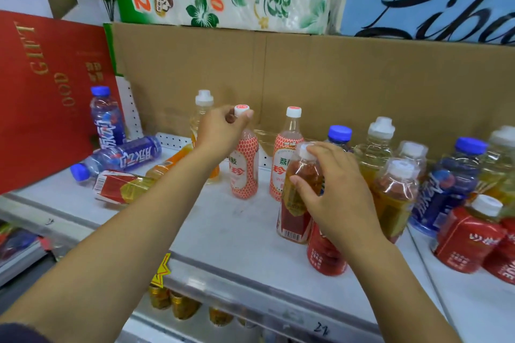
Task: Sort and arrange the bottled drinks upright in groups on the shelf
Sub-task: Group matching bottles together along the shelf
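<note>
My left hand [220,131] pinches the white cap of an upright pink-patterned bottle [243,172]. A second pink bottle [284,159] stands just to its right. My right hand [331,195] grips the shoulder of a red-labelled tea bottle [294,214], which stands upright on the white shelf [228,231]. At the left, a blue bottle [107,120] stands upright; another blue bottle [122,156], a red-labelled tea bottle [122,186] and an orange bottle [170,161] lie on their sides. Behind my left hand stands a yellow drink bottle [202,108].
Several upright tea, blue and red-wrapped bottles crowd the right side [395,189]. A cardboard sheet [306,78] backs the shelf, and a red gift box [47,97] leans at the left. A lower shelf holds gold-capped bottles [178,303].
</note>
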The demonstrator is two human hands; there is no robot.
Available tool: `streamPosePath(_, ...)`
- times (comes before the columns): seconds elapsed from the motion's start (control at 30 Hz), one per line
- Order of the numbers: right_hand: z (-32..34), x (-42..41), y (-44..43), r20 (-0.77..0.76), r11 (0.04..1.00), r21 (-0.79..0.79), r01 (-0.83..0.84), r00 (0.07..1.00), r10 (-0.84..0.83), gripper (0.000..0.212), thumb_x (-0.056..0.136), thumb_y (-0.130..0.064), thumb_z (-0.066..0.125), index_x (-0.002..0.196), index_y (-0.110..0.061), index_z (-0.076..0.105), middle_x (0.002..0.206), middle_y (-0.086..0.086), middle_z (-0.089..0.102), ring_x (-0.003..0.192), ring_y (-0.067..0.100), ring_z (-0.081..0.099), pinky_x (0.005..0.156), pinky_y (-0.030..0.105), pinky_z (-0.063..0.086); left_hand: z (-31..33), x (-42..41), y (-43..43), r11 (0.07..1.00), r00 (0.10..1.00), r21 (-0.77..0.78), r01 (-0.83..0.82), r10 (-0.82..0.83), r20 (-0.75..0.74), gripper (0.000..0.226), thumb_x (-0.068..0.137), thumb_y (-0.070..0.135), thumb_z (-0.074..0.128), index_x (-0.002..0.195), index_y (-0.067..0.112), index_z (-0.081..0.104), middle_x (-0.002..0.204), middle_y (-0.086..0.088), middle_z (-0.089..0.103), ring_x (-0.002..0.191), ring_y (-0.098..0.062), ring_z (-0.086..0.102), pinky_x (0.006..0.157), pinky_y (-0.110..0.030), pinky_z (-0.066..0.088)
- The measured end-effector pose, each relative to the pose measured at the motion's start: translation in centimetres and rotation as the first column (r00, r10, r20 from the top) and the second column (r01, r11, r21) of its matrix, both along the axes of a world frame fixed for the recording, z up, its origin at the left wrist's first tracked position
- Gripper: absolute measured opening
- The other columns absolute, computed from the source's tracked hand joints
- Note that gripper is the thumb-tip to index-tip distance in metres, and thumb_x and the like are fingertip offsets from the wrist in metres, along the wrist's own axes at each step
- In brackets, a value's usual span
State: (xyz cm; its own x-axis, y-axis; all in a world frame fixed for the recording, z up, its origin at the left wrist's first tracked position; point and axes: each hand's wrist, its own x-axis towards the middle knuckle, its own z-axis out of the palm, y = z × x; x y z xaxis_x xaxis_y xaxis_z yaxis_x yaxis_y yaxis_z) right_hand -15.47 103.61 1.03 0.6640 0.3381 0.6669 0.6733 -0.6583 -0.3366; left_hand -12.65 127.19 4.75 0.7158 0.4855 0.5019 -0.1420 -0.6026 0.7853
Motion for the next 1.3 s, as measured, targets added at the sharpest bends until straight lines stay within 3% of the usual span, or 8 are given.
streamPosePath(0.17,0.4,-0.4,0.4,0.127,1.000,0.008,-0.004,0.992,0.003,0.050,0.087,-0.030,0.074,0.132,-0.015,0.058,0.141,0.003,0.053,0.131,0.023,0.042,0.111,0.039,0.038,-0.5,0.7,1.2,0.987,0.987,-0.081,0.137,-0.143,-0.070,0.032,0.098,0.038,0.061,0.124,0.020,0.067,0.110,0.006,0.069,0.103,-0.013,0.066,0.091,-0.035,0.053)
streamPosePath(0.37,0.3,-1.0,4.3,0.187,0.984,0.032,-0.173,0.968,0.165,0.046,0.087,-0.019,0.076,0.130,-0.011,0.061,0.131,0.003,0.061,0.124,0.018,0.050,0.109,0.026,0.036,-1.8,-3.7,3.6,0.989,0.986,-0.054,0.140,-0.144,-0.080,0.041,0.098,0.029,0.062,0.136,0.011,0.060,0.122,0.008,0.061,0.114,-0.006,0.058,0.092,-0.018,0.041)
streamPosePath(0.6,-1.1,-1.2,13.1,-0.245,0.959,0.123,-0.254,0.929,0.277,0.032,0.093,-0.032,0.070,0.122,-0.021,0.066,0.114,-0.009,0.067,0.101,0.005,0.060,0.088,0.024,0.052,-4.8,-11.7,13.6,0.992,0.978,0.114,-0.043,0.066,-0.198,0.031,0.088,0.042,0.072,0.114,0.026,0.073,0.108,0.011,0.072,0.101,-0.007,0.065,0.090,-0.028,0.050)
streamPosePath(0.7,-2.0,-0.6,17.8,-0.415,0.956,0.167,-0.242,0.862,0.291,0.024,0.093,-0.033,0.069,0.109,-0.016,0.072,0.100,-0.008,0.071,0.089,0.004,0.064,0.082,0.023,0.053,-6.4,-13.6,17.6,0.990,0.916,0.116,0.074,-0.022,-0.401,0.048,0.078,0.050,0.079,0.120,0.028,0.070,0.111,0.006,0.071,0.093,-0.007,0.065,0.080,-0.021,0.050)
streamPosePath(0.8,-3.2,0.2,21.8,-0.514,0.969,0.145,-0.201,0.822,0.247,0.025,0.094,-0.038,0.066,0.104,-0.017,0.075,0.096,-0.006,0.073,0.091,0.010,0.066,0.085,0.030,0.053,-7.9,-13.9,20.5,0.890,0.874,0.383,0.246,-0.033,-0.484,0.086,0.057,0.076,0.068,0.128,0.028,0.065,0.122,0.009,0.062,0.116,-0.008,0.052,0.096,-0.021,0.036)
streamPosePath(0.97,-4.4,1.1,25.9,-0.665,0.977,0.207,-0.056,0.724,0.183,0.038,0.093,-0.051,0.062,0.092,-0.015,0.072,0.091,0.002,0.073,0.090,0.023,0.070,0.090,0.047,0.055,-9.2,-13.2,23.9,0.793,0.897,0.505,0.340,-0.114,-0.426,0.073,0.059,0.059,0.076,0.126,0.033,0.065,0.117,0.013,0.067,0.111,-0.011,0.056,0.099,-0.039,0.045)
streamPosePath(1.13,-4.1,1.3,28.0,-0.769,0.978,0.196,0.067,0.630,0.111,0.050,0.092,-0.060,0.058,0.094,-0.010,0.065,0.092,0.011,0.073,0.086,0.028,0.072,0.087,0.049,0.059,-10.5,-14.2,27.0,0.786,0.931,0.525,0.328,-0.176,-0.319,0.071,0.060,0.057,0.078,0.124,0.029,0.066,0.119,0.013,0.067,0.111,-0.012,0.059,0.097,-0.044,0.047)
streamPosePath(1.3,-2.8,1.0,30.4,-0.613,0.986,0.071,0.149,0.787,-0.074,0.047,0.090,-0.063,0.057,0.097,-0.017,0.064,0.094,0.002,0.068,0.090,0.022,0.064,0.076,0.036,0.050,-11.0,-15.4,30.6,0.813,0.948,0.509,0.282,-0.155,-0.277,0.073,0.060,0.059,0.075,0.126,0.031,0.066,0.124,0.016,0.064,0.115,-0.009,0.056,0.101,-0.039,0.043)
